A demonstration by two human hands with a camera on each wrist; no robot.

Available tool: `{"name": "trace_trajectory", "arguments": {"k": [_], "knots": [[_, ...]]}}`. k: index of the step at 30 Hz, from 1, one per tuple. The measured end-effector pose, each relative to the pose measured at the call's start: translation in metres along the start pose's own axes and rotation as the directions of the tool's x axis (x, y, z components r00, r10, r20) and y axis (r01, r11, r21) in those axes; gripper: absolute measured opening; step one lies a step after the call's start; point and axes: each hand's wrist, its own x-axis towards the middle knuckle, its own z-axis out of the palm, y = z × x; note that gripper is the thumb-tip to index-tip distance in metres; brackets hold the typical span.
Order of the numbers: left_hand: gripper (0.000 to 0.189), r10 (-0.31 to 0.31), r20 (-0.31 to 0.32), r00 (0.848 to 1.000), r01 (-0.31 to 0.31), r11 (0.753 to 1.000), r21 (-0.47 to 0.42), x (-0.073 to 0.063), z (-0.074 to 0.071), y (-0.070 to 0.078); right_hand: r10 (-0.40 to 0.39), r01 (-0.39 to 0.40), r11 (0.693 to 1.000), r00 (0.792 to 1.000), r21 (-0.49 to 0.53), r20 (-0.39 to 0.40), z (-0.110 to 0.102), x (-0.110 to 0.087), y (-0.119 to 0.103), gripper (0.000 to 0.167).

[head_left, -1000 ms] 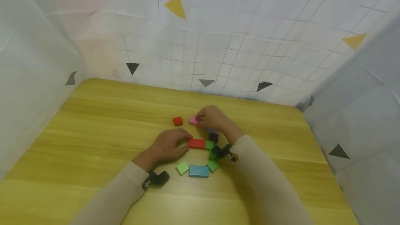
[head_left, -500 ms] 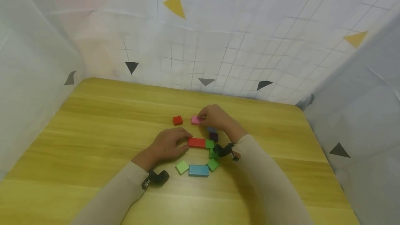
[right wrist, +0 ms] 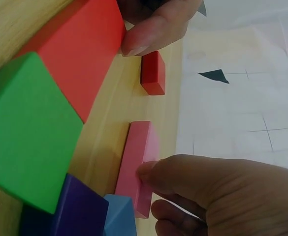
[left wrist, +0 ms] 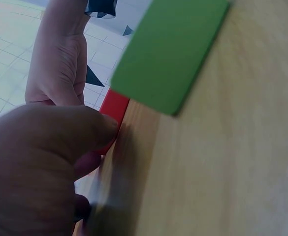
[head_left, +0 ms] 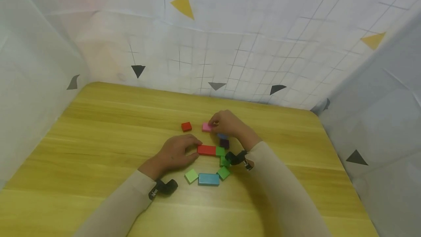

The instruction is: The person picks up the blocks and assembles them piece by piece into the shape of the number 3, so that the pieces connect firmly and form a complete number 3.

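My right hand [head_left: 228, 124] pinches a pink block [right wrist: 134, 167] between thumb and fingers, at the far side of the group. A blue block [right wrist: 120, 214] lies right by the pink one's near end, partly under the hand in the head view. My left hand [head_left: 175, 151] holds the left end of a long red block [head_left: 206, 150], thumb on the near side and a finger at the far corner. Against that block's right end sits a green block [head_left: 220, 151]. A dark purple block [head_left: 224, 144] lies between the green and blue ones.
A small red block [head_left: 186, 126] lies apart at the far left of the group. Closer in are a light green block [head_left: 191, 176], a long light-blue block [head_left: 208, 179] and two more green blocks [head_left: 223, 173]. White patterned sheets surround the wooden table [head_left: 115, 116].
My right hand has slid the pink block a little to the right, toward the blue block, mostly in the first half second. The left hand stays at the long red block.
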Motion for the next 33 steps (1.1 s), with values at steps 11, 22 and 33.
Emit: {"name": "trace_trajectory", "arguments": {"k": [11, 22, 33], "knots": [[0.034, -0.017, 0.017, 1.0, 0.017, 1.0, -0.007, 0.001, -0.001, 0.0, 0.054, -0.057, 0.994, 0.998, 0.091, 0.034, -0.002, -0.003, 0.0, 0.022], [0.034, -0.028, 0.023, 0.999, 0.029, 0.999, -0.022, 0.001, 0.0, 0.001, 0.07, -0.072, 0.985, 0.997, 0.159, 0.018, -0.003, -0.003, -0.002, 0.025], [0.033, 0.013, -0.011, 1.0, -0.013, 1.0, -0.011, 0.002, -0.001, -0.001, -0.093, 0.094, 0.994, 0.996, 0.061, -0.017, 0.003, 0.013, -0.019, 0.033]]}}
